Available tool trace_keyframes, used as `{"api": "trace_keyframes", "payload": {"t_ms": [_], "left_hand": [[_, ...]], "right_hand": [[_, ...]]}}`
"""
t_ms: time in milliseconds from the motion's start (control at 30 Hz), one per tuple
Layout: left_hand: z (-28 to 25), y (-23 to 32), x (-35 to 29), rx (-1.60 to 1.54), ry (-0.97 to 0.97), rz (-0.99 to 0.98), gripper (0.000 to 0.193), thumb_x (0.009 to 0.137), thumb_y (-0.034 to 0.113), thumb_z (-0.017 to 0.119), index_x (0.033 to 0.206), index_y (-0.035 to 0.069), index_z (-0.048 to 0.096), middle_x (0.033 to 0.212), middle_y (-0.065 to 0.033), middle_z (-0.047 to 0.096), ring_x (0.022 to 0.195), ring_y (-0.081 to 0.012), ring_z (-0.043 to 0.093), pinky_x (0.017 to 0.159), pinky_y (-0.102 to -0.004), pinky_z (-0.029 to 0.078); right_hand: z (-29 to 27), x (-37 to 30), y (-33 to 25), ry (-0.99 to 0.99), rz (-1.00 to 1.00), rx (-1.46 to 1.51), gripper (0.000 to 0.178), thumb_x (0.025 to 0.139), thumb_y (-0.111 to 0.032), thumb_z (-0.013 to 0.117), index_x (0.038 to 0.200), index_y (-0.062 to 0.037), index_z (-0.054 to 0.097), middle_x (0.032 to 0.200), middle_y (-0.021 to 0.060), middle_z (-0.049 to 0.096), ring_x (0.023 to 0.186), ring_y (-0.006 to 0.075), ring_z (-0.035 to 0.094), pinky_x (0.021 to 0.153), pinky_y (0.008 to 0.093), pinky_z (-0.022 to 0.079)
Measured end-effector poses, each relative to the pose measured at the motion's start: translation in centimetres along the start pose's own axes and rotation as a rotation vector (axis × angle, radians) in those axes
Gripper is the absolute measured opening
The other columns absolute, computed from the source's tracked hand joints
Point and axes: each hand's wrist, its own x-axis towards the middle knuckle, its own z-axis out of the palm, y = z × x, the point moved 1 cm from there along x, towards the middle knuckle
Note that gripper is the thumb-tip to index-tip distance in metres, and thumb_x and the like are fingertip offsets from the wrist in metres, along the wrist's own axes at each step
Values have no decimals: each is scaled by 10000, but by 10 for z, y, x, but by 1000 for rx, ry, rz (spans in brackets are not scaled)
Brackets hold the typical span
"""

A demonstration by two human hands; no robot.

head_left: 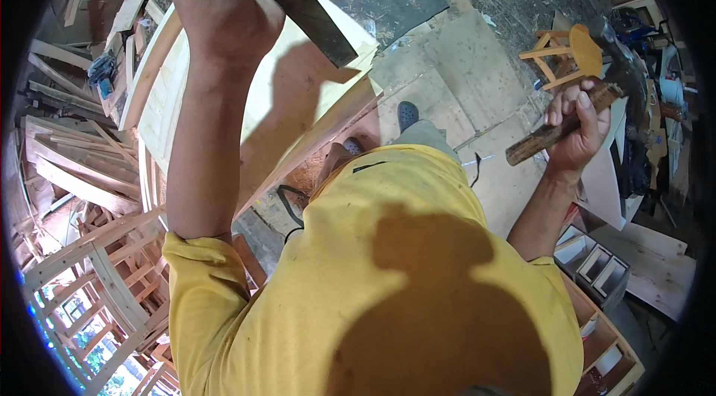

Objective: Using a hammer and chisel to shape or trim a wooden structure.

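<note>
My left hand (231, 12) is raised at the top, its fingers closed around a dark, flat metal blade (317, 27) with a squared end. The blade's upper part runs out of the picture, so its full shape is hidden. Below it is a large pale wooden panel (298, 109) with a curved wooden edge (153, 68). The blade's shadow falls on the panel; whether the two touch I cannot tell. Out to the right, my right hand (578, 124) grips a short, rough wooden stick (533, 144), held at a slant away from the panel.
Curved offcuts and boards (82, 165) are piled at the left, above a slatted wooden frame (112, 284). A small wooden stool (570, 53) stands at the far right. Plywood sheets (477, 71) cover the floor. A wooden box (608, 344) with compartments lies at the lower right.
</note>
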Motion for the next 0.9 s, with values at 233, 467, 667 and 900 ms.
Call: {"api": "trace_keyframes", "payload": {"t_ms": [233,467,667,900], "left_hand": [[-37,8,-23,-52,-250,82,395,1050,368,257,943,65,486,756,-55,442,617,-134,332,567,-270,297],[-58,-1,-22,-59,-109,97,351,1046,342,293,932,61,469,754,-67,435,622,-141,331,564,-274,308],[-72,-9,-16,-113,-108,46,343,1045,337,314,979,48,486,771,-77,439,669,-165,358,614,-300,342],[-72,-28,-23,-226,-105,-155,367,1045,359,346,1094,21,482,775,-74,431,731,-174,372,671,-315,350]], "right_hand": [[-29,-44,-6,85,-15,-5,183,936,-73,513,1110,-30,474,710,61,473,522,148,492,487,282,464],[-25,-52,-9,71,-34,5,160,945,-79,508,1096,-31,482,708,67,476,525,156,500,484,285,467],[-16,-51,-10,72,-13,-9,161,947,-70,507,1102,-27,493,707,67,483,533,158,513,485,286,467],[-12,-52,-11,62,-6,-37,161,949,-72,506,1103,-28,493,705,64,483,535,157,512,485,287,468]]}}
